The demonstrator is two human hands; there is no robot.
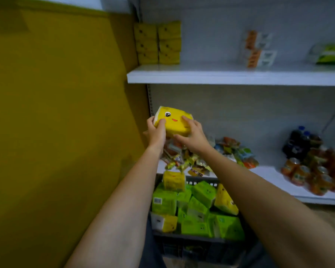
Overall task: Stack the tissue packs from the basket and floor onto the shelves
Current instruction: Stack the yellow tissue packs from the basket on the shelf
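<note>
A yellow tissue pack with a printed face is held up in front of the lower shelf bay. My left hand grips its left end and my right hand grips its right side. Below, a dark basket holds several green and yellow tissue packs. On the upper shelf two stacks of yellow packs stand at the far left.
A mustard-yellow wall closes off the left. Orange-and-white packs and a green pack sit further right on the upper shelf. The lower shelf carries snack packets, dark bottles and cans.
</note>
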